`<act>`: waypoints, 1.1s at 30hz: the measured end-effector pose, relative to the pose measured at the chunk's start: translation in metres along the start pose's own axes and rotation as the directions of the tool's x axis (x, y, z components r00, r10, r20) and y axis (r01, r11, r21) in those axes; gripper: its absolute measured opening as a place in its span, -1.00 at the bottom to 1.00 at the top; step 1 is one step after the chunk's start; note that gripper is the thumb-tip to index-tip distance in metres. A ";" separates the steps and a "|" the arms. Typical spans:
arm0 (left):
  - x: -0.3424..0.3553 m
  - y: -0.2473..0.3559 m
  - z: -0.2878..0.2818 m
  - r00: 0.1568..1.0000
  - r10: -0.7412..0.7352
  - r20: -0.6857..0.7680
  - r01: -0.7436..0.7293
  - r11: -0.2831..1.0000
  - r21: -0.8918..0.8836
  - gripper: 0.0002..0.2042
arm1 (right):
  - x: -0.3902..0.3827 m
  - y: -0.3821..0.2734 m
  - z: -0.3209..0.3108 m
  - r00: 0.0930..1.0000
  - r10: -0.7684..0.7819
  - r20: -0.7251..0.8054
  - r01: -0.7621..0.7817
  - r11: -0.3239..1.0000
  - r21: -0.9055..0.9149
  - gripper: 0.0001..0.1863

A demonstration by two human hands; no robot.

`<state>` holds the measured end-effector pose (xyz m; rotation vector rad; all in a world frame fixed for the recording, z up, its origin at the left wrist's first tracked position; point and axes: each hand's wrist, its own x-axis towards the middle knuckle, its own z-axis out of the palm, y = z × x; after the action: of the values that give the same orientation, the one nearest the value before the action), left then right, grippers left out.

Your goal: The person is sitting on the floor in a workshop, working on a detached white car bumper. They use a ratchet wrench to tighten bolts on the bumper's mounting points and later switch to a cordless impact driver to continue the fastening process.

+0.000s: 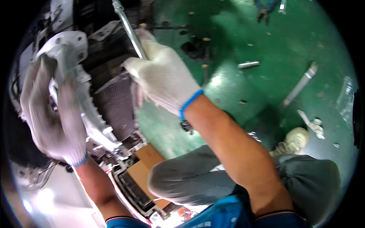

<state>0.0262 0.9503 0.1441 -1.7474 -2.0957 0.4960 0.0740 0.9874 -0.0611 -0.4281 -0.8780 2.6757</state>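
Observation:
My right hand [161,74], in a white knit glove with a blue cuff, is closed around a shiny steel rod-shaped tool [129,32]. The rod slants up and left out of the fist, and its far end leaves the top of the picture. My left hand [55,114], in the same kind of glove, lies against a silver metal beam [93,117] with its fingers stretched and apart. A flange with holes [70,40] tops the beam above the fingertips. Right of the beam is a dark finned panel, like a radiator [116,104], partly covered by my right hand.
On the green floor [232,41] lie a short metal cylinder [249,65], a long flat metal piece [300,84], pliers-like tool [262,11] and clear plastic [345,99]. A brown cardboard piece [146,167] lies by my bent knee [178,178]. Dark vehicle parts fill the upper left.

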 end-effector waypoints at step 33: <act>-0.099 0.215 0.331 0.975 -0.182 0.127 0.217 0.658 -0.721 -0.69 | 0.041 -0.083 -0.103 0.874 -0.072 -0.480 -0.218 0.825 -0.522 -0.60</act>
<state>0.0645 0.8783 -0.2546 -1.8235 -2.7053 -0.4708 0.0898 1.1204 -0.0976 -1.2263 -1.4876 2.1408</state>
